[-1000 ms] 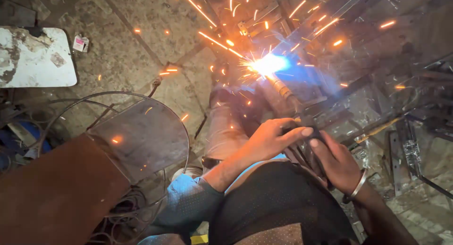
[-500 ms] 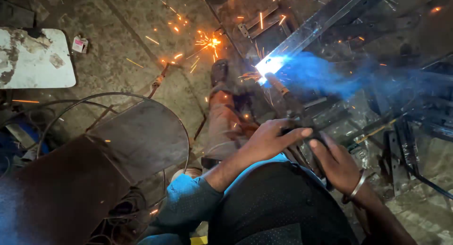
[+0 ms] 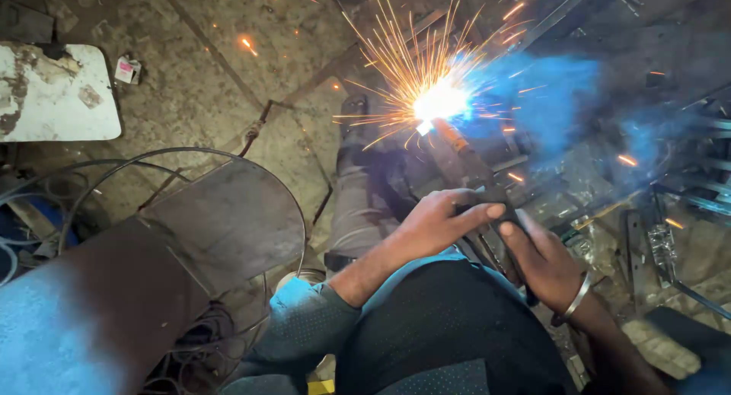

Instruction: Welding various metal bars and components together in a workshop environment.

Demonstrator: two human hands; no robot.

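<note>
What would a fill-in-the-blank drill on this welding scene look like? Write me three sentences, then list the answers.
1. Both the left hand and the right hand grip the dark ____ of the welding tool.
2. At the tool's tip, a bright arc throws orange ____ outward.
3. A metal ____ circles the right wrist.

Missing words: handle; sparks; bracelet

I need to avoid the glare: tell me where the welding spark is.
In the head view, the welding spark sits upper centre, at the tip of the welding rod, ahead of the left hand and right hand.
</note>
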